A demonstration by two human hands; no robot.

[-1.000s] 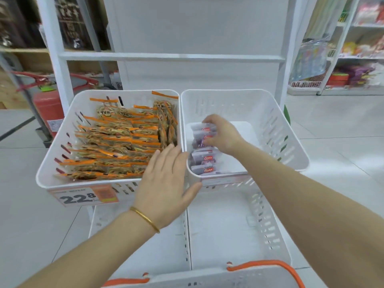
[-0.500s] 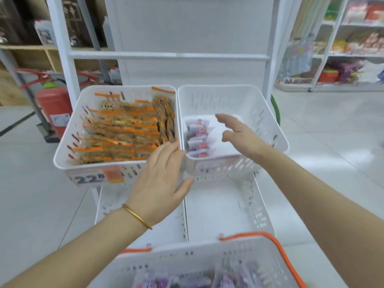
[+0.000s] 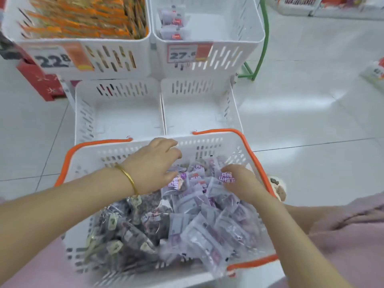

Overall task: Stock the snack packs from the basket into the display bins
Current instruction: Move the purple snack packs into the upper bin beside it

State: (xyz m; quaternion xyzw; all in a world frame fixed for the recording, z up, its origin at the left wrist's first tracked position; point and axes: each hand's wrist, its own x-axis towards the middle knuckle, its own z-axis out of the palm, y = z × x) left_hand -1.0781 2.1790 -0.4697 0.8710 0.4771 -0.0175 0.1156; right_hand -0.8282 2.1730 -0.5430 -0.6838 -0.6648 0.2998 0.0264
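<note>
Hands [image 3: 153, 165] [image 3: 239, 183] in basket [image 3: 83, 161], among snack packs [image 3: 199, 204]

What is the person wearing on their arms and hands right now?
Both forearms are bare, with no sleeves in view and no gloves on either hand. The left hand has a thin gold bangle round its wrist; the right hand wears no ring, watch or band that shows.

Lower bins [image 3: 124, 121] are lying open above; upper right bin [image 3: 228, 28] is offering room beside its few packs [image 3: 171, 21]; orange packs [image 3: 83, 19] are filling upper left bin [image 3: 116, 59]
</note>
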